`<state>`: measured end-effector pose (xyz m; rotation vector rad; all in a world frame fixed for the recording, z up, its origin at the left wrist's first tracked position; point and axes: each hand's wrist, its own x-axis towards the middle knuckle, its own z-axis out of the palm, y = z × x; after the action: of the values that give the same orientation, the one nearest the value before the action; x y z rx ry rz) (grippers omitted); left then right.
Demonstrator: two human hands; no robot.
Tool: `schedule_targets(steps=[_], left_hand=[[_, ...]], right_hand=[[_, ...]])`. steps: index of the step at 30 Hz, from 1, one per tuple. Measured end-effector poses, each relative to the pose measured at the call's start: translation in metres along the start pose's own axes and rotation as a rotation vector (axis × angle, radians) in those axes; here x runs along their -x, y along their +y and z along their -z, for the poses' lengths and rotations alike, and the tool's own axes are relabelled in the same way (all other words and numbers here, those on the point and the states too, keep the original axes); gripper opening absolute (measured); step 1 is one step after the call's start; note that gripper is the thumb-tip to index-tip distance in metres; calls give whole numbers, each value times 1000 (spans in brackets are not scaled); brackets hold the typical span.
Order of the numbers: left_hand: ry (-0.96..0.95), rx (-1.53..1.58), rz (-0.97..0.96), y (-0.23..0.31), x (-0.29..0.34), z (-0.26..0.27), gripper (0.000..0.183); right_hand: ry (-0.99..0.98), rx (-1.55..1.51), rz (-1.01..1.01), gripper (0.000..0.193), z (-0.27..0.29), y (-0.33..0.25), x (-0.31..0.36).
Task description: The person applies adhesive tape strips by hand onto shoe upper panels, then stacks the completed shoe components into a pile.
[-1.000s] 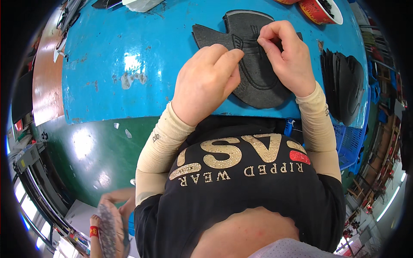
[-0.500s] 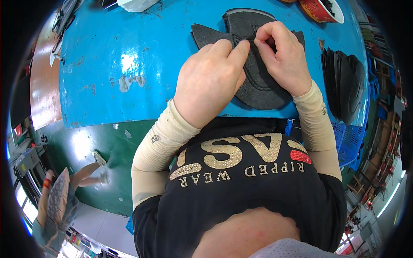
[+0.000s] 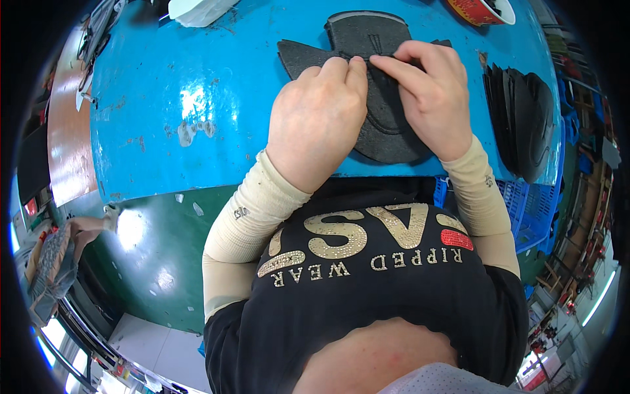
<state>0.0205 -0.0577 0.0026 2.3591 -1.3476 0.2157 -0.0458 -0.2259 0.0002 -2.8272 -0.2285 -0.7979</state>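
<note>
On the blue table lies a stack of dark grey, felt-like cut pieces [image 3: 384, 108], winged at the sides and rounded at the near end, with stitched lines on the top one. My left hand [image 3: 318, 121] is closed, its thumb and forefinger pinched together over the middle of the top piece. Just to its right, my right hand [image 3: 434, 98] reaches in with a straight forefinger, the other fingers bent and touching the piece. The fingertips of both hands nearly meet. Whatever is between them is too small or hidden to make out.
A fanned stack of black pieces [image 3: 522, 125] stands at the table's right edge. Beyond it is a red bowl [image 3: 482, 13] with dark bits inside. A white object [image 3: 197, 10] sits at the far left. Below the right edge is a blue crate [image 3: 515, 203]. A person [image 3: 49, 262] is at the left.
The stack and both hands have shifted slightly left. My right hand went from a pinch to a straightened forefinger, closer to my left fingertips. The person at the left has moved further away leftward.
</note>
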Motion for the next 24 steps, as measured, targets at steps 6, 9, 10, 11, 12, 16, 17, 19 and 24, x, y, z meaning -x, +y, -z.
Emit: schedule_targets(steps=[6, 9, 10, 11, 12, 16, 17, 19, 24], left_hand=[[-31, -23, 11, 2, -2, 7, 39], [26, 9, 1, -5, -1, 2, 39], [69, 78, 34, -6, 3, 2, 37], [113, 147, 66, -6, 5, 3, 36], [117, 136, 68, -7, 5, 4, 36], [84, 22, -70, 5, -1, 9, 32], [71, -14, -84, 10, -4, 8, 30], [70, -29, -86, 12, -9, 2, 31], [45, -105, -99, 9, -18, -5, 33]], right_hand=[[-19, 173, 47, 31, 4, -5, -3], [97, -25, 55, 32, -4, 15, 4], [143, -95, -45, 31, 5, 15, 10], [207, -123, -143, 31, 8, 19, 15], [194, -194, -189, 30, 12, 26, 16], [107, -28, -124, 27, 8, 38, 17], [112, -30, -125, 27, 6, 36, 18], [84, 27, -131, 28, 1, 31, 19], [88, 83, -92, 29, -1, 24, 21]])
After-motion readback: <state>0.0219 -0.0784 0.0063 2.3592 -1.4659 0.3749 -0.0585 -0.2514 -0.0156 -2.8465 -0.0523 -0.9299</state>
